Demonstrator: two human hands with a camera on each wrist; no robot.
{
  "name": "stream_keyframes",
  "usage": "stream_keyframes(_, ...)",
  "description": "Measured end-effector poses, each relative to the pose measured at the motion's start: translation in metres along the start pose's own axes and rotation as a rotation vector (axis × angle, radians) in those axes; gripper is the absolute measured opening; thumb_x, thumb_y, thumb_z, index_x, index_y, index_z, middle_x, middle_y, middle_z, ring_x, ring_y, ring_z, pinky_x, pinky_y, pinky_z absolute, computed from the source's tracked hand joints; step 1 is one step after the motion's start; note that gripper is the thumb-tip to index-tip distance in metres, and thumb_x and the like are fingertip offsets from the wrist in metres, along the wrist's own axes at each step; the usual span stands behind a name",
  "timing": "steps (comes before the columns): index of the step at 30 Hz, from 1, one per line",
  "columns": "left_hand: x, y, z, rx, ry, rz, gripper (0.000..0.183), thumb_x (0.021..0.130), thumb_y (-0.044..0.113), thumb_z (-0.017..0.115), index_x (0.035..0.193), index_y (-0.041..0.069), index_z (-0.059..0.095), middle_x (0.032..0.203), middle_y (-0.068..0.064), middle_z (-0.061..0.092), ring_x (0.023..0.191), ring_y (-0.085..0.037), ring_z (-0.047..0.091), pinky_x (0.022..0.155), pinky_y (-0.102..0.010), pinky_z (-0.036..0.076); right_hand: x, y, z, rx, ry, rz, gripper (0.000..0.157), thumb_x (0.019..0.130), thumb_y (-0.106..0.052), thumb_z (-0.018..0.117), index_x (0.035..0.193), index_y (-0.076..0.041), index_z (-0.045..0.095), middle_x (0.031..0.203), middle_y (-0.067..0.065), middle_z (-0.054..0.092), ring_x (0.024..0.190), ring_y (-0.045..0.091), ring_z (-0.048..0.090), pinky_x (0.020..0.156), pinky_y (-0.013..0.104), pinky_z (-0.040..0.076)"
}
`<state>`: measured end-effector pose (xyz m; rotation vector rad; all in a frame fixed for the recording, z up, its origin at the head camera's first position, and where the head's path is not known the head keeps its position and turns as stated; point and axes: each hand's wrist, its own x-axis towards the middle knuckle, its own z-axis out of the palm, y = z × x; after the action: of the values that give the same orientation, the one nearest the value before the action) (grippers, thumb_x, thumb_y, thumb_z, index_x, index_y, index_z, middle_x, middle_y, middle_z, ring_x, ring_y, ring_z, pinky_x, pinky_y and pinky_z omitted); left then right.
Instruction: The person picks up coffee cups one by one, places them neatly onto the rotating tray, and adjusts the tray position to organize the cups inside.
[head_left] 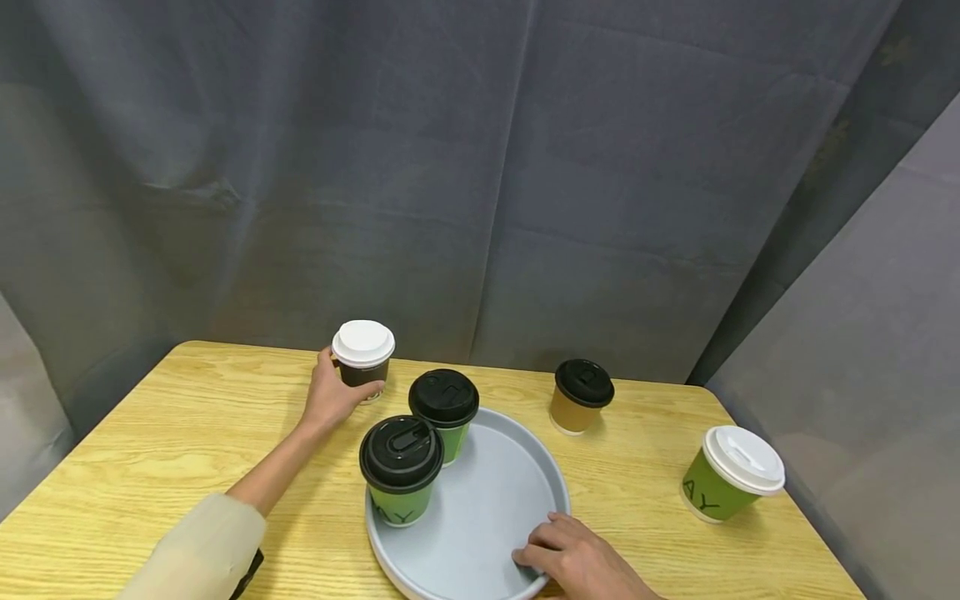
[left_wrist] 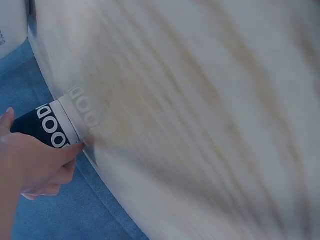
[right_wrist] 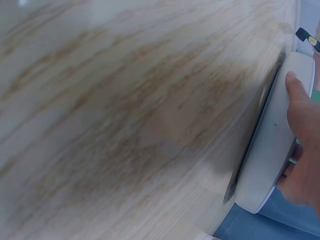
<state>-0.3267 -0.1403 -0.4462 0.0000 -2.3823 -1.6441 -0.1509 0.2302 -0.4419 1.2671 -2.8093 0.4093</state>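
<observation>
At the table's back edge, my left hand (head_left: 337,393) grips a dark paper coffee cup (head_left: 363,372) with a white lid, thumb and fingers around its sides. The left wrist view shows white lettering on this cup (left_wrist: 47,125) beside the thumb. My right hand (head_left: 573,554) holds the near right rim of a round grey tray (head_left: 495,500); in the right wrist view the thumb lies along the tray's outer wall (right_wrist: 270,135) and the other fingers reach over the rim. Two green cups with black lids stand at the tray's left side, one nearer (head_left: 401,471) and one behind (head_left: 446,408).
An orange-brown cup (head_left: 579,400) with a black lid stands at the back right of the wooden table (head_left: 637,483). Farther right is a green cup (head_left: 723,479) with a white lid. Grey cloth (head_left: 450,167) hangs behind the table.
</observation>
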Motion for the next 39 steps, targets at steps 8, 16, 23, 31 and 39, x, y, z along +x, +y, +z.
stream_keyframes(8,0.007,-0.0001,-0.0006,-0.002,0.002,0.015,0.105,0.077,0.014,0.086,0.151,-0.007,0.015,0.146,-0.03,0.034,0.136,-0.042,0.034,0.114,-0.052,0.028,0.0012,-0.0027,-0.0003,0.016,-0.023,0.03,0.044,0.087,-0.061,0.063,0.109,-0.024,0.074,0.101,-0.019,0.058,0.092,0.002,0.052,0.095,0.044,0.052)
stream_keyframes(16,0.0089,0.0017,-0.0045,-0.05,-0.02,-0.016,0.104,0.079,0.016,0.085,0.153,-0.002,0.014,0.147,-0.028,0.035,0.136,-0.041,0.036,0.113,-0.051,0.028,0.0028,-0.0036,0.0004,0.015,-0.02,0.034,0.047,0.087,-0.063,0.06,0.11,-0.024,0.074,0.101,-0.018,0.058,0.093,0.003,0.052,0.096,0.046,0.051)
stream_keyframes(23,0.009,0.0008,-0.0052,-0.053,-0.021,-0.026,0.101,0.082,0.015,0.083,0.155,0.003,0.015,0.151,-0.026,0.034,0.14,-0.041,0.032,0.115,-0.053,0.025,0.0032,-0.0043,0.0011,0.012,-0.022,0.028,0.047,0.087,-0.062,0.061,0.11,-0.023,0.074,0.101,-0.018,0.059,0.093,0.003,0.053,0.096,0.046,0.051)
stream_keyframes(31,0.0067,0.0,-0.0032,-0.07,-0.009,-0.019,0.099,0.08,0.014,0.084,0.154,0.002,0.018,0.15,-0.026,0.036,0.139,-0.041,0.033,0.115,-0.052,0.026,0.0019,-0.0042,0.0008,0.013,-0.015,0.02,0.046,0.087,-0.062,0.062,0.11,-0.024,0.074,0.101,-0.019,0.058,0.093,0.002,0.052,0.096,0.046,0.051)
stream_keyframes(39,-0.0001,0.004,-0.0033,-0.094,-0.003,-0.035,0.099,0.08,0.013,0.084,0.154,0.003,0.019,0.15,-0.024,0.036,0.139,-0.039,0.033,0.116,-0.051,0.024,0.0016,-0.0043,0.0018,0.006,0.002,0.006,0.045,0.088,-0.061,0.062,0.109,-0.023,0.074,0.1,-0.018,0.058,0.091,0.002,0.051,0.091,0.04,0.054)
